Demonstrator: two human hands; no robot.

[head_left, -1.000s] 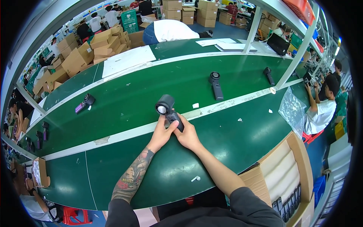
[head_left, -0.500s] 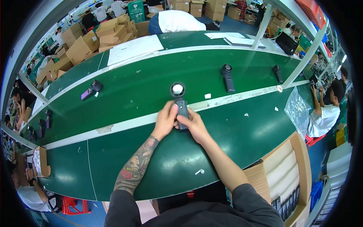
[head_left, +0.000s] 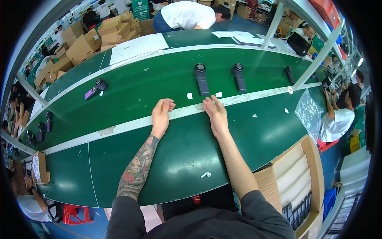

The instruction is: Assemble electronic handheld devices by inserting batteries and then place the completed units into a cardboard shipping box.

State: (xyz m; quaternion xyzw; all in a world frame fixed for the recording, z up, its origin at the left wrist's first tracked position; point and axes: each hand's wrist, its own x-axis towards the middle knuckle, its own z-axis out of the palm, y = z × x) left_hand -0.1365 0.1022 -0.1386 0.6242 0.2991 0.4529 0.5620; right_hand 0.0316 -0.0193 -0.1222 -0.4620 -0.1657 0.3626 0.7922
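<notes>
A dark grey handheld fan (head_left: 201, 79) with a round head lies on the green belt, just beyond my right hand (head_left: 217, 116). That hand is open and empty, fingers stretched toward the end of the fan's handle. My left hand (head_left: 161, 116) is over the pale rail, its fingers curled in with nothing seen in them. A second dark fan (head_left: 238, 77) lies to the right of the first, and a third one (head_left: 289, 74) farther right. At the left is a fan with a purple handle (head_left: 95, 89).
A pale rail (head_left: 131, 126) divides belt and bench. A small white earbud-like piece (head_left: 205, 174) lies near the bench's front edge. At the right are a clear plastic bag (head_left: 309, 113) and a carton (head_left: 314, 159) holding several dark fans. Across the belt a person in white (head_left: 187, 15) bends over.
Both hands have let go of the fan, which now lies on the belt farther away. The hands have drawn apart. The person across the belt has raised their head into view.
</notes>
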